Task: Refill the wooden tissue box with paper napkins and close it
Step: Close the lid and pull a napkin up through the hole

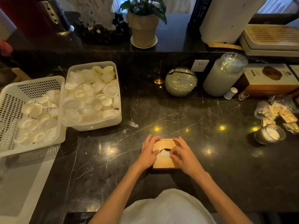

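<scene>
Centrally, the square light-wooden tissue box [164,156] sits on the dark veined marble counter [210,151], near the front edge, lid on top. White paper napkin [165,154] shows through the oval slot in the lid.

Both forearms reach forward from the bottom of the view, bare, converging on the box. Left hand [149,152] lies on the box's left side, palm down, fingers loosely spread over the far left corner, thumb pointing in toward the slot and touching the napkin's edge. Right hand [183,153] rests on the right half of the lid, fingers curled inward, fingertips [172,153] bunched at the slot's right rim on the napkin; whether they actually pinch the paper, cannot tell. Neither hand lifts anything.

Person's white shirt [168,207] fills the bottom centre.

Further out: clear plastic tub of small white cup lids [92,96] at left, touching a white perforated plastic basket [30,113] with more of the same. Behind the box, a round glass bowl [181,81], then a tall frosted cylinder jar [224,75] lying tilted, beside a white-and-brown cardboard box [268,80]. At right, a ribbed glass candle holder [269,134] and a pile of gold-wrapped packets [281,113]. Potted green plant [144,23] on the raised ledge behind.
</scene>
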The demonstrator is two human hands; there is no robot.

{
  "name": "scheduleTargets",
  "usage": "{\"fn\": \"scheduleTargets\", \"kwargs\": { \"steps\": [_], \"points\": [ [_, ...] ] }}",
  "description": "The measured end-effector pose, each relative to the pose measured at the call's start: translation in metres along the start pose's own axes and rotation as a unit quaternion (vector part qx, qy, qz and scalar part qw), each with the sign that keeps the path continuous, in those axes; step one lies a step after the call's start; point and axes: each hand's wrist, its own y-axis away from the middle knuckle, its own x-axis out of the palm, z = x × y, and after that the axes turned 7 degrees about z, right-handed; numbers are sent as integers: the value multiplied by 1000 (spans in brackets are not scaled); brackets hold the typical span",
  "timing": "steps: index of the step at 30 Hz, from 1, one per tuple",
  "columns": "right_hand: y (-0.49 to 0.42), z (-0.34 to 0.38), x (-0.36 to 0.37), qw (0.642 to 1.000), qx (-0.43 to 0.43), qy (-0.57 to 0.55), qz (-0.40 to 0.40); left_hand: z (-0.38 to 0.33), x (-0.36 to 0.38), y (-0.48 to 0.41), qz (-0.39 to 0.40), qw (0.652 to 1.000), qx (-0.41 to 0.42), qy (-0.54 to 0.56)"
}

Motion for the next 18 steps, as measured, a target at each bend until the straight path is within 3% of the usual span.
{"fn": "scheduleTargets", "kwargs": {
  "steps": [6,11,18],
  "points": [
    [9,-12,9,999,-35,-7,-29,-6,-2,4,52,980,60,-185],
    [10,-16,9,997,-62,10,-47,-19,-3,2,36,974,29,-221],
    [9,-16,10,996,-69,12,-60,-36,12,-2,9,936,1,-352]
  ]
}}
